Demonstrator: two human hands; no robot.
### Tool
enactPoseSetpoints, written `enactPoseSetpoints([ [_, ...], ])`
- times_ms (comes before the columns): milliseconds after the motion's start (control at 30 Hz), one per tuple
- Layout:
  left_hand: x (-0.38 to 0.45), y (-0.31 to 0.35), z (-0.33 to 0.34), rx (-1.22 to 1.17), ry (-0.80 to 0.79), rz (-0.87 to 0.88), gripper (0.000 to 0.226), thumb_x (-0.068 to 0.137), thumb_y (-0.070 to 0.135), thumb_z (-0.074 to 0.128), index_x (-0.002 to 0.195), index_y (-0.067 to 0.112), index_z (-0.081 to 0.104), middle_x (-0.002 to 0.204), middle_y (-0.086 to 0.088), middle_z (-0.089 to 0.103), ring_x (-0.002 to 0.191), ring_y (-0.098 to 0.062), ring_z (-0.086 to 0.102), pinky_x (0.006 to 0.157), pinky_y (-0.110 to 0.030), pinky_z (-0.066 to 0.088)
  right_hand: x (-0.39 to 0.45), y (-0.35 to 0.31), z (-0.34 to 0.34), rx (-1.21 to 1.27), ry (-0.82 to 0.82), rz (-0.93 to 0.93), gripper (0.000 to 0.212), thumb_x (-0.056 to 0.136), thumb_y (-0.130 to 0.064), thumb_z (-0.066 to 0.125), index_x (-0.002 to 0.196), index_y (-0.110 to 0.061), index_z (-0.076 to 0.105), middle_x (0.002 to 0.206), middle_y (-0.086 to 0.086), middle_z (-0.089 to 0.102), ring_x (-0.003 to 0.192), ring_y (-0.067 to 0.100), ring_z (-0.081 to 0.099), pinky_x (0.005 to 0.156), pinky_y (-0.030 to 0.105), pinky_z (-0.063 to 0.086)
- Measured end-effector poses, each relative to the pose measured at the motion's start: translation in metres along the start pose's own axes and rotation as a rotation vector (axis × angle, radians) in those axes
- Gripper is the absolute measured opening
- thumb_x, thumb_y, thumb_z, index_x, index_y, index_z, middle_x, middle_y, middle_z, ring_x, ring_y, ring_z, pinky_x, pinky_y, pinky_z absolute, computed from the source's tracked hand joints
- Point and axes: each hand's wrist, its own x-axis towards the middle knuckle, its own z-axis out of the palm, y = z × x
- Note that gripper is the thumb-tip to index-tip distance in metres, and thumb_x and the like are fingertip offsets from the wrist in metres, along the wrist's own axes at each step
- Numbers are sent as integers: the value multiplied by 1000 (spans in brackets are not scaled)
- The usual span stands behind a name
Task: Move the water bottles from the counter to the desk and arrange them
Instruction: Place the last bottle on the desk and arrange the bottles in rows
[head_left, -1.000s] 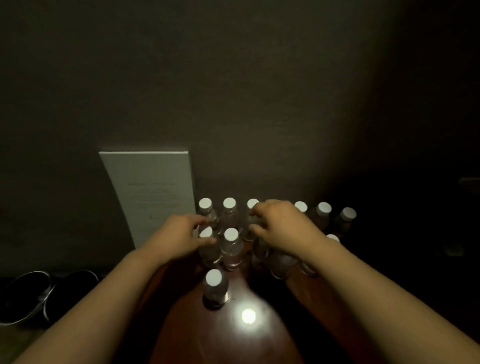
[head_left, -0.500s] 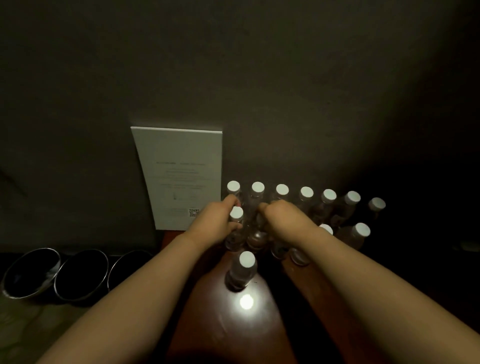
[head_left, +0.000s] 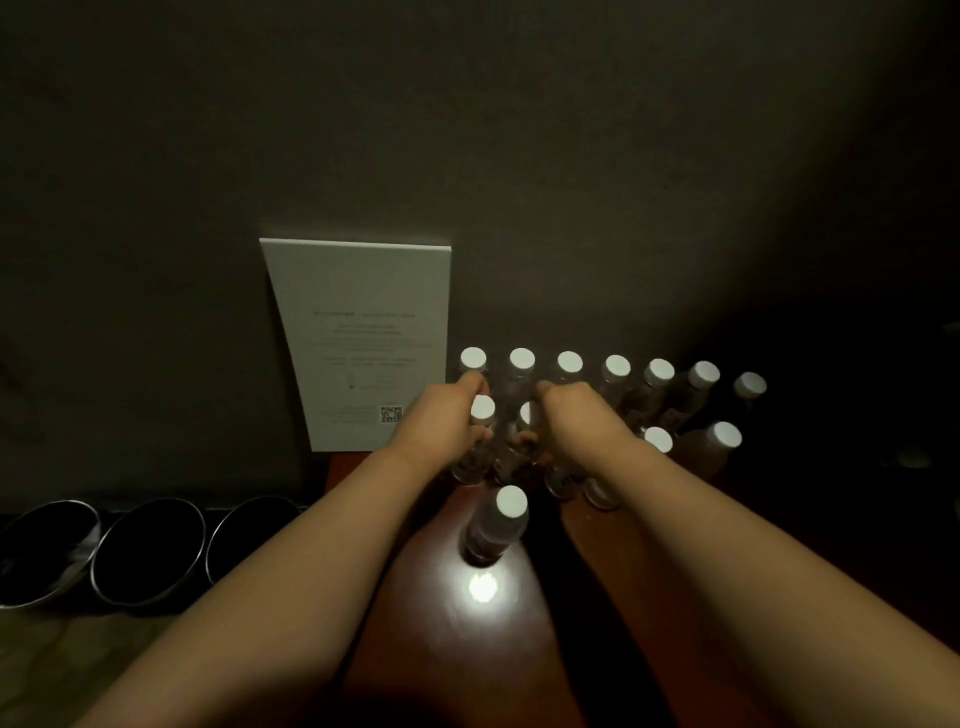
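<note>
Bottles (head_left: 569, 364) crowding both hands (head_left: 441, 423), grips unclear, card (head_left: 363, 338) beside, bowls (head_left: 150, 551) left

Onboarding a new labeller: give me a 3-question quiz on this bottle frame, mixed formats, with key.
1. True or false: the single bottle nearest the camera stands apart from the others, with no hand on it.
2. Multiple choice: what stands against the wall left of the back row of bottles? A) a kettle B) a printed card C) a lamp
3. Fill in: the left hand and right hand both reach into the ______ row of bottles on the desk.

Key: 1 true; 2 B; 3 second (the one in front of the back row). Whether either hand has a full grip on a bottle cannot be told; the fingers are hidden among the bottles.
</note>
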Motion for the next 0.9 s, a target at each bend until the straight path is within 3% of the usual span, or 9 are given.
enactPoseSetpoints([
  [133,0,0,-3,-7,-5,10,44,77,23,81,109,20,51,97,-7,71,91,-29,66,78,-38,52,3,-2,3,65,-9,-25,34,84,-20,64,117,-14,59,108,16,65,99,34,63,85,40,53],
  [400,-1,4,-2,81,-26,36,40,83,23,75,113,17,49,101,-9,69,95,-30,64,77,-36,50,4,1,5,43,7,-29,38,87,-16,62,124,-11,55,109,16,66,98,33,63,83,39,53],
  [500,0,11,-2,184,-48,68,46,83,25,71,121,17,47,109,-10,66,101,-33,62,81,-41,53,0,5,-1,51,-17,-39,53,86,-20,68,134,-16,46,111,13,66,101,31,63,81,36,52],
  [600,6,20,0,220,-42,123,60,77,37,78,127,22,48,117,-7,63,109,-31,60,87,-45,52,-11,22,-20,32,161,-52,66,83,-36,74,139,-20,44,114,10,67,107,30,61,81,34,50],
  [667,11,30,0,246,-19,189,64,78,42,77,133,26,49,123,-4,63,115,-28,58,93,-42,48,-21,35,-35,-2,175,-55,59,81,-41,73,133,-24,51,113,9,66,107,28,60,84,37,52],
  [733,15,39,1,268,-48,233,62,80,42,75,136,28,50,126,-2,63,118,-26,57,95,-41,46,-28,46,-38,-100,22,-99,42,81,-39,71,119,-24,60,106,5,68,98,24,61,75,34,50],
  [800,18,45,4,311,-96,243,56,82,38,73,133,29,53,122,-3,66,114,-27,60,90,-39,48,-30,53,-29,-171,-91,-161,27,84,-31,66,109,-22,65,104,4,69,94,24,63,68,29,44],
  [900,18,46,10,356,-104,234,43,84,35,70,123,27,55,111,-5,69,106,-31,62,79,-36,48,-24,63,-13,-170,-44,-226,19,87,-20,59,105,-17,65,105,10,68,97,29,64,69,29,41],
])
